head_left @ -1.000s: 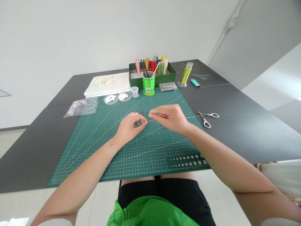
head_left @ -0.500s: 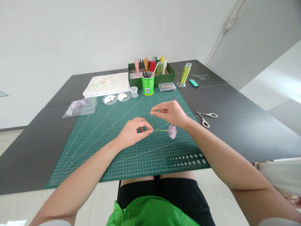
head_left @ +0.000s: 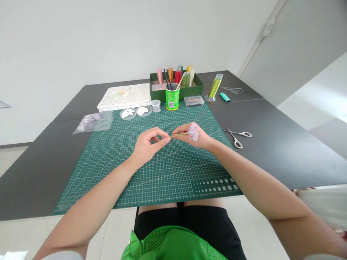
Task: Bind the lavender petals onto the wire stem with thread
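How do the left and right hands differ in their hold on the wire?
The left hand pinches the bare end of the wire between thumb and forefinger; the right hand holds the end bearing the purple flower. The left hand sits slightly nearer the person than the right hand. Both are above the green mat, close together.

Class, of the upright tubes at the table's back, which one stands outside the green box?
The yellow-green tube, alone on the dark table right of the box, beside the teal lighter; the others stand inside the box.
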A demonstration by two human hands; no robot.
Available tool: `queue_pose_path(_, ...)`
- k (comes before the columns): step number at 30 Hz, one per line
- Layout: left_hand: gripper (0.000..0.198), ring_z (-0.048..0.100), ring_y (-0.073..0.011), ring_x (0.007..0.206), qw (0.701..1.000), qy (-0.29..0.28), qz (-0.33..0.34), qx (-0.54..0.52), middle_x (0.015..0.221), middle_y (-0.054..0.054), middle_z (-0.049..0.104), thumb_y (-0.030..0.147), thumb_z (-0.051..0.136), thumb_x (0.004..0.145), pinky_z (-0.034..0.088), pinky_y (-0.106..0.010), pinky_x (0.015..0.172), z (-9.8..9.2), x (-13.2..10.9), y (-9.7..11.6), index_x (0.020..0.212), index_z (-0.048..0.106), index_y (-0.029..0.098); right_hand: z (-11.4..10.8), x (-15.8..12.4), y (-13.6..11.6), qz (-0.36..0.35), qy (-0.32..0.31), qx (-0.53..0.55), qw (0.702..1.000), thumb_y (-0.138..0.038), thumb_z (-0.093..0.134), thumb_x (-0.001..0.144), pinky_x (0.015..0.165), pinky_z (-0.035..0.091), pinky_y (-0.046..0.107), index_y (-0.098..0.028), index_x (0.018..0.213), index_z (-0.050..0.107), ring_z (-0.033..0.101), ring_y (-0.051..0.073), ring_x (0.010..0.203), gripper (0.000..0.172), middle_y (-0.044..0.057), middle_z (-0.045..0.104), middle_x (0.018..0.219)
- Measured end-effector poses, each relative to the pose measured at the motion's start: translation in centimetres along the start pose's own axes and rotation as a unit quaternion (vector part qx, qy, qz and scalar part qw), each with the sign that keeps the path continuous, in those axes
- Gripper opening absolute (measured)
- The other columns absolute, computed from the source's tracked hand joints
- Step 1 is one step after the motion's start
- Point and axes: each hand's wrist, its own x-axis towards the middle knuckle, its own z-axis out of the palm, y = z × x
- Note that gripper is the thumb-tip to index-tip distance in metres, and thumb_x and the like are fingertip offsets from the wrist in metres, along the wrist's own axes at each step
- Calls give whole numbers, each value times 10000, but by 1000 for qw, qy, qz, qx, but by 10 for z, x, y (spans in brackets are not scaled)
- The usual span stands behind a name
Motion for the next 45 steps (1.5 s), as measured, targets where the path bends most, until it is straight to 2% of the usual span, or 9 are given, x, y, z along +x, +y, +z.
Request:
queue_pose_path(3,179,659,-170,781,999,42,-11,4,838,-34,740,386,741,873,523,-269,656,-2,1,-4,820,742,215,4,-1,2,7,30,-7,999,-436,675,874,600,346,269,-143,824,758,442,102,595,309,-25,522,617)
queue_pose_path(8,175,660,-165,776,995,96,-19,17,847,-29,744,379,730,877,511,-254,627,-4,3,-10,834,744,210,7,-4,-3,0,35,-56,998,-337,655,895,587,313,265,-170,818,763,342,83,525,214,-77,374,517)
queue_pose_path(13,178,648,-153,753,988,149,-29,33,850,-25,748,379,734,874,502,-243,618,-7,6,-16,836,744,205,7,-7,-14,-38,44,-69,996,-314,626,920,563,295,262,-156,834,776,339,80,521,234,-62,434,533)
queue_pose_path(22,133,676,-166,813,978,182,-42,89,857,-18,754,330,708,879,510,-246,654,-12,9,-22,866,749,203,12,-15,-22,-161,70,-142,974,-265,566,990,615,426,232,-158,876,774,628,119,643,261,26,721,717)
queue_pose_path(27,145,674,-173,804,982,129,-66,118,839,-23,756,325,691,866,498,-257,655,-12,11,-24,839,751,196,10,-18,-26,-212,86,-190,955,-262,519,1023,640,480,232,-165,957,771,699,134,715,278,46,779,817)
queue_pose_path(32,124,651,-172,774,982,27,-78,167,827,-12,737,307,677,882,482,-276,662,-7,9,-25,853,752,212,4,-17,-25,-262,125,-236,927,-244,514,1033,591,458,220,-167,971,757,668,109,643,262,24,762,762)
queue_pose_path(35,122,637,-169,786,978,-50,-42,200,847,-8,731,294,660,912,478,-280,676,-3,6,-23,855,744,225,2,-16,-26,-282,148,-250,914,-228,526,1031,543,416,215,-161,933,751,614,88,572,255,5,721,687)
queue_pose_path(39,127,620,-169,791,971,-114,-2,209,822,-3,719,273,659,926,475,-282,687,1,3,-18,830,726,224,-2,-15,-26,-266,147,-259,917,-244,530,1031,532,394,220,-172,902,757,580,85,547,271,-7,689,645)
queue_pose_path(45,104,643,-171,804,978,-153,10,144,856,-17,746,251,671,919,507,-285,689,4,0,-15,857,748,219,-5,-12,-22,-207,146,-219,942,-306,550,1014,556,399,232,-190,872,773,557,95,551,289,-2,686,648)
